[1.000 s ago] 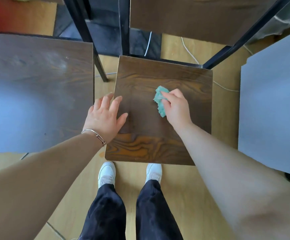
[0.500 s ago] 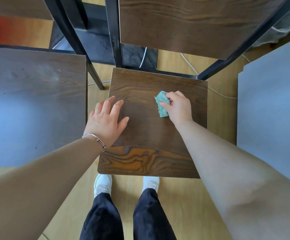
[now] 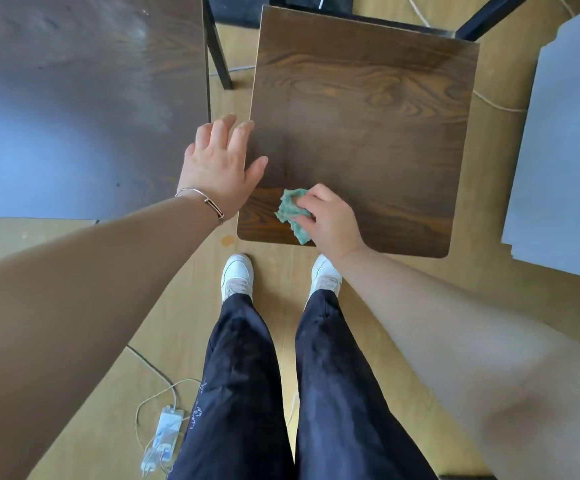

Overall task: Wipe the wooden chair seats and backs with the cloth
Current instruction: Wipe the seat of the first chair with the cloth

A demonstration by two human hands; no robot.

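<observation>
Right hand (image 3: 330,220) gripping cloth (image 3: 292,213) on seat (image 3: 368,133), fingers hidden

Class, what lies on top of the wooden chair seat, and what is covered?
On the chair seat lies a green cloth, gripped by the right hand near the front edge. The left hand overlaps its left edge. The wood beneath cloth and hands is hidden.

Teal-green cloth (image 3: 292,213) on dark brown chair seat (image 3: 361,126) with swirling orange-brown grain; white shoes (image 3: 236,276), navy trousers (image 3: 240,386)
</observation>
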